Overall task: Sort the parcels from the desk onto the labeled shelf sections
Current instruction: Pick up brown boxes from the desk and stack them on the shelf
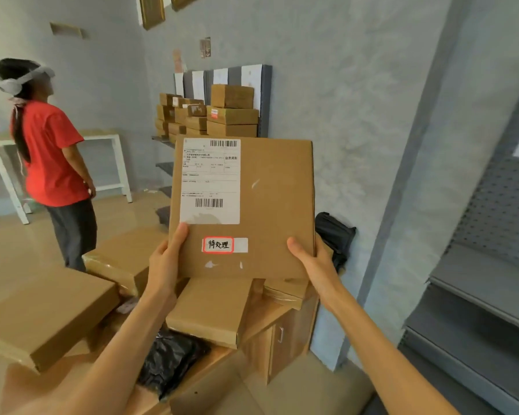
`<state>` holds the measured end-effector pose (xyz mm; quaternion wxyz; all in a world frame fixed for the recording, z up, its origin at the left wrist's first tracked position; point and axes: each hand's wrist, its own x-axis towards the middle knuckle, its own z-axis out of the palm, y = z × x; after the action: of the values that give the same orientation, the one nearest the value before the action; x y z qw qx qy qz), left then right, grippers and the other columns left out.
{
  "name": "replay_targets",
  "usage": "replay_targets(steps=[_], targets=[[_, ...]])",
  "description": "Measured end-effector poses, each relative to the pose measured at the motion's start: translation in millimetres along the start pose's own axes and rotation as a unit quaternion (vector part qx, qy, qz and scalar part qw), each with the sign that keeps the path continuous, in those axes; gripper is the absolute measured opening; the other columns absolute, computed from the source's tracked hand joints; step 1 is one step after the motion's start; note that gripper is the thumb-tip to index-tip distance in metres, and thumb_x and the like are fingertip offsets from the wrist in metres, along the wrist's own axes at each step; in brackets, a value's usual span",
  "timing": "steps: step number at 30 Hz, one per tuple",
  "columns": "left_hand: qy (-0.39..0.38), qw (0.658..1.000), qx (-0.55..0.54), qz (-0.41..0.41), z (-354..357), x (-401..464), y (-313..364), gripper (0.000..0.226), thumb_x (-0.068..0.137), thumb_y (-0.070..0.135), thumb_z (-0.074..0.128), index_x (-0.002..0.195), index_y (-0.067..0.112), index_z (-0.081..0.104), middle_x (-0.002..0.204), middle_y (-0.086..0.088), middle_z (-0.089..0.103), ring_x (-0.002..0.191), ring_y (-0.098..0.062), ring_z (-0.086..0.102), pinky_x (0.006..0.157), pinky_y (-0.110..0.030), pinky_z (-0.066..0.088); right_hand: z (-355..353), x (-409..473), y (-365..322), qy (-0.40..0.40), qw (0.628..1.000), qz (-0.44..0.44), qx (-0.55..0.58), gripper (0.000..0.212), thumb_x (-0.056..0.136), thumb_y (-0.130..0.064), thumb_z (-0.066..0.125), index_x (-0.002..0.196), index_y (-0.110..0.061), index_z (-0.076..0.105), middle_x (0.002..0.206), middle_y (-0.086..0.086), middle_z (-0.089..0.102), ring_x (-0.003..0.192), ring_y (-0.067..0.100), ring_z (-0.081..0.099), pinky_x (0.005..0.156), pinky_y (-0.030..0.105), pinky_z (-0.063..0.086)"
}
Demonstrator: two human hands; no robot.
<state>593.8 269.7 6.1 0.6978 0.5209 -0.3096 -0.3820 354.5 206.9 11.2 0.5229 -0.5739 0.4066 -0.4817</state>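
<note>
We hold a flat cardboard parcel (261,211) upright in front of us, above the worktop (261,322), its face turned toward us. Our left hand (165,259) grips its lower left edge, thumb lying up the front face just below the white shipping label (210,181); our right hand (309,259) grips the lower right edge, thumb on the front — the other fingers of both hands are curled behind the box, out of sight. A small red-bordered sticker (218,245) with handwritten characters sits near the bottom of the face, between our thumbs. Below the parcel, more brown parcels (210,310) lie on the worktop beside a black plastic bag (168,360). Further back, a shelf (264,94) against the wall carries stacked boxes (231,115), and another grey shelf (477,295) stands at our right. A person in a red shirt (48,151) stands at the left.
</note>
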Motion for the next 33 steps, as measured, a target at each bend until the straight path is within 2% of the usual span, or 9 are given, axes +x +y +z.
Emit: replay_targets(steps=[6, 9, 11, 15, 18, 21, 23, 27, 33], targets=[[-0.161, 0.987, 0.028, 0.007, 37.8, -2.8, -18.9, 0.073, 0.071, 0.074, 0.060, 0.127, 0.027, 0.055, 0.112, 0.000, 0.069, 0.104, -0.022, 0.066, 0.092, -0.046, 0.051, -48.0, -35.4, -8.2, 0.128, 0.992, -0.018, 0.005, 0.048, 0.087, -0.037, 0.063, 0.131, -0.026, 0.048, 0.110, -0.015, 0.061, 0.097, -0.002, 0.060, 0.071, 0.011, 0.051], [-0.228, 0.972, 0.049, 0.019, 65.8, -16.8, -26.0, 0.079, 0.062, 0.077, 0.059, 0.125, 0.031, 0.052, 0.112, 0.004, 0.069, 0.103, -0.017, 0.066, 0.088, -0.040, 0.053, -77.2, -61.1, -13.0, 0.177, 0.984, -0.025, -0.016, 0.065, 0.080, -0.046, 0.065, 0.138, -0.023, 0.045, 0.121, -0.008, 0.060, 0.105, 0.004, 0.059, 0.081, 0.016, 0.049], [-0.270, 0.961, 0.057, 0.027, 87.9, -30.9, -27.7, 0.064, 0.073, 0.069, 0.061, 0.126, 0.034, 0.051, 0.112, 0.007, 0.068, 0.097, -0.009, 0.068, 0.085, -0.033, 0.053, -97.5, -80.5, -18.0, 0.214, 0.976, -0.027, -0.017, 0.072, 0.077, -0.049, 0.066, 0.139, -0.024, 0.041, 0.123, -0.008, 0.058, 0.107, 0.005, 0.058, 0.086, 0.021, 0.048], [-0.342, 0.939, 0.031, 0.020, 135.1, -65.7, -28.4, 0.078, 0.070, 0.068, 0.067, 0.135, 0.031, 0.046, 0.115, 0.010, 0.067, 0.097, -0.006, 0.068, 0.083, -0.029, 0.055, -140.5, -124.7, -33.0, 0.285, 0.958, -0.025, -0.024, 0.050, 0.087, -0.041, 0.063, 0.128, -0.026, 0.040, 0.114, -0.012, 0.057, 0.098, -0.001, 0.057, 0.072, 0.017, 0.046], [-0.383, 0.924, 0.007, 0.015, 171.1, -101.8, -27.6, 0.061, 0.078, 0.056, 0.061, 0.131, 0.032, 0.046, 0.112, 0.011, 0.066, 0.089, 0.001, 0.068, 0.066, -0.013, 0.054, -173.1, -165.6, -43.5, 0.321, 0.946, -0.029, -0.036, 0.045, 0.087, -0.043, 0.062, 0.124, -0.027, 0.042, 0.118, -0.010, 0.059, 0.102, 0.002, 0.058, 0.076, 0.018, 0.046], [-0.419, 0.908, 0.001, 0.012, 205.1, -137.3, -31.6, 0.086, 0.060, 0.071, 0.068, 0.133, 0.031, 0.047, 0.116, 0.011, 0.066, 0.097, -0.003, 0.067, 0.084, -0.024, 0.055, -206.4, -212.7, -54.3, 0.359, 0.932, -0.040, -0.039, 0.029, 0.091, -0.038, 0.058, 0.117, -0.031, 0.046, 0.112, -0.017, 0.059, 0.096, -0.005, 0.057, 0.072, 0.014, 0.045], [-0.445, 0.896, 0.000, 0.006, 227.5, -166.6, -36.1, 0.076, 0.071, 0.064, 0.064, 0.136, 0.030, 0.046, 0.120, 0.010, 0.065, 0.104, -0.006, 0.065, 0.093, -0.030, 0.051, -229.4, -248.0, -61.1, 0.380, 0.923, -0.047, -0.044, 0.028, 0.093, -0.037, 0.057, 0.119, -0.031, 0.050, 0.112, -0.018, 0.060, 0.097, -0.006, 0.058, 0.072, 0.011, 0.047], [-0.468, 0.884, 0.006, 0.004, 269.9, -243.2, -45.2, 0.044, 0.093, 0.041, 0.049, 0.134, 0.029, 0.046, 0.117, 0.011, 0.064, 0.099, -0.002, 0.063, 0.080, -0.024, 0.050, -274.5, -326.7, -73.0, 0.421, 0.904, -0.060, -0.050, 0.025, 0.093, -0.034, 0.057, 0.118, -0.033, 0.053, 0.110, -0.022, 0.062, 0.099, -0.007, 0.059, 0.078, 0.013, 0.047], [-0.510, 0.860, -0.006, -0.011, 319.0, -377.7, -46.9, 0.039, 0.094, 0.041, 0.049, 0.131, 0.032, 0.047, 0.113, 0.013, 0.065, 0.099, -0.004, 0.063, 0.076, -0.023, 0.050, -333.2, -459.7, -92.4, 0.476, 0.874, -0.072, -0.061, 0.036, 0.094, -0.034, 0.056, 0.129, -0.030, 0.049, 0.117, -0.017, 0.061, 0.107, 0.000, 0.057, 0.089, 0.017, 0.047]])
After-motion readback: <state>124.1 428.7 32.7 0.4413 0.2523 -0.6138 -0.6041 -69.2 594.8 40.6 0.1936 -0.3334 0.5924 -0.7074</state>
